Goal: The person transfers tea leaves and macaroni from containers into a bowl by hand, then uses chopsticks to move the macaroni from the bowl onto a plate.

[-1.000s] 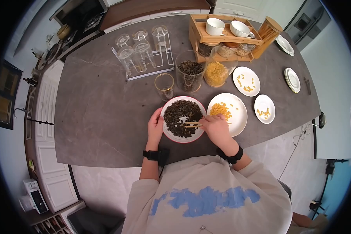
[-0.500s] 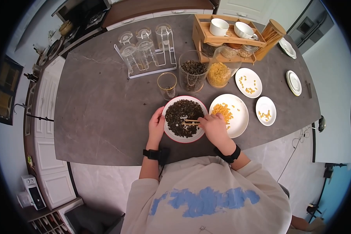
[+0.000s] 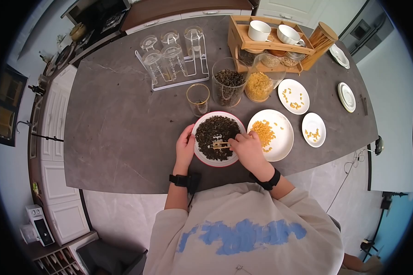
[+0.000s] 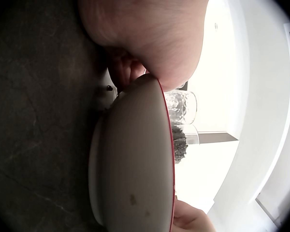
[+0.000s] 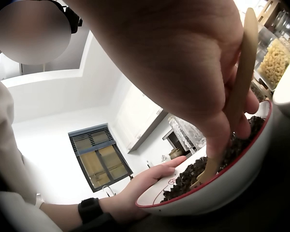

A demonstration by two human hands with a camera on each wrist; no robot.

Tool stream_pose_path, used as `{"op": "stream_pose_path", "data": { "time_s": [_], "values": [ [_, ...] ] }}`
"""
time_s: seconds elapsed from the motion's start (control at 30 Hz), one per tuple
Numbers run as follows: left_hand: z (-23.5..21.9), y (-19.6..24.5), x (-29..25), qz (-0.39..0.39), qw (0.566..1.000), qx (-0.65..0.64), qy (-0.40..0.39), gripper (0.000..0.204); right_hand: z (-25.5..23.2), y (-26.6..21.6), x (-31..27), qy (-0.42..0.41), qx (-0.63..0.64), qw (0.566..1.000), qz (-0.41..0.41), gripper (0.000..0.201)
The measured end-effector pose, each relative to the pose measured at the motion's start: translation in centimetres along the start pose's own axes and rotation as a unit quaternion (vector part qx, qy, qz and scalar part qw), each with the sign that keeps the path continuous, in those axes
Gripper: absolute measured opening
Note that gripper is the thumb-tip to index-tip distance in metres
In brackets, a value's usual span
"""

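A white bowl with a red rim (image 3: pixel 196 153) holds dark, crumpled dried pieces (image 3: pixel 211 126) that look like tea leaves. My left hand (image 3: pixel 185 146) grips its left side; in the left wrist view the fingers curl behind the bowl's wall (image 4: pixel 135 154). With my right hand (image 3: pixel 248 151) I pinch pale wooden tongs (image 5: pixel 241 72) over the bowl's right side. Their two tips reach down into the dark pieces, near a patch where the white bottom shows. To the right, partly under my right hand, is a white plate (image 3: pixel 282 144) with a heap of small yellow pieces (image 3: pixel 263 132), like short pasta.
Behind the bowl stand a gold-rimmed glass (image 3: pixel 198 98), a jar of dark pieces (image 3: pixel 228 87) and a jar of yellow pieces (image 3: pixel 259 86). Two small plates, one behind (image 3: pixel 287 85) and one at right (image 3: pixel 313 143), bear yellow pieces. A glass rack (image 3: pixel 181 85) and wooden shelf (image 3: pixel 243 41) stand farther back.
My right hand has moved slightly left over the bowl, with the tongs' tips farther into the dark pieces. My left hand keeps its hold on the rim.
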State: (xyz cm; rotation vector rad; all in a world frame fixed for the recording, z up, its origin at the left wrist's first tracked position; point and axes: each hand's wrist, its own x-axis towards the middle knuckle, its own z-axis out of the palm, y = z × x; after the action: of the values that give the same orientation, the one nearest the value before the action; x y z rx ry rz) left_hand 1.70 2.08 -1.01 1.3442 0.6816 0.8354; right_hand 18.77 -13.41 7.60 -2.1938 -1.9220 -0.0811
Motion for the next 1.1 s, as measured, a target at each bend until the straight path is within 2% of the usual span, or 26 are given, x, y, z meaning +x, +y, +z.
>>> {"op": "stream_pose_path", "data": {
  "time_s": [0.07,0.17,0.27,0.37,0.47,0.57,0.77,0.87,1.1],
  "values": [
    [0.0,0.1,0.0,-0.001,1.000,0.001,-0.001,0.032,0.2,-0.1,-0.1,-0.004,-0.001,1.000,-0.003,0.019],
    [0.0,0.0,0.0,0.002,1.000,0.004,-0.002,0.032,0.7,-0.2,-0.4,0.029,0.023,0.999,-0.003,0.009],
    [0.0,0.0,0.0,0.005,1.000,0.014,-0.001,0.032,0.8,0.0,-0.4,-0.004,0.010,1.000,0.002,0.017],
    [-0.1,0.1,-0.1,0.002,1.000,0.016,0.000,0.032,0.6,0.2,-0.4,-0.008,0.010,1.000,0.013,0.018],
    [-0.1,0.1,-0.1,-0.001,1.000,0.012,0.001,0.033,0.5,0.5,-0.5,0.004,0.010,0.999,0.033,0.019],
    [0.0,0.2,-0.1,-0.003,1.000,0.005,-0.002,0.033,0.4,0.7,-0.6,0.060,0.004,0.998,0.015,0.014],
    [0.0,0.2,0.0,-0.003,1.000,0.002,-0.004,0.034,0.0,0.4,-0.8,0.012,0.009,1.000,0.025,0.018],
    [0.0,0.4,-0.1,0.000,1.000,0.011,0.000,0.034,0.6,0.6,-0.8,0.036,0.003,0.999,0.020,0.010],
    [0.0,0.2,-0.1,-0.003,1.000,0.008,-0.001,0.033,0.7,0.8,-0.8,0.043,0.017,0.999,0.016,0.008]
  ]
}}
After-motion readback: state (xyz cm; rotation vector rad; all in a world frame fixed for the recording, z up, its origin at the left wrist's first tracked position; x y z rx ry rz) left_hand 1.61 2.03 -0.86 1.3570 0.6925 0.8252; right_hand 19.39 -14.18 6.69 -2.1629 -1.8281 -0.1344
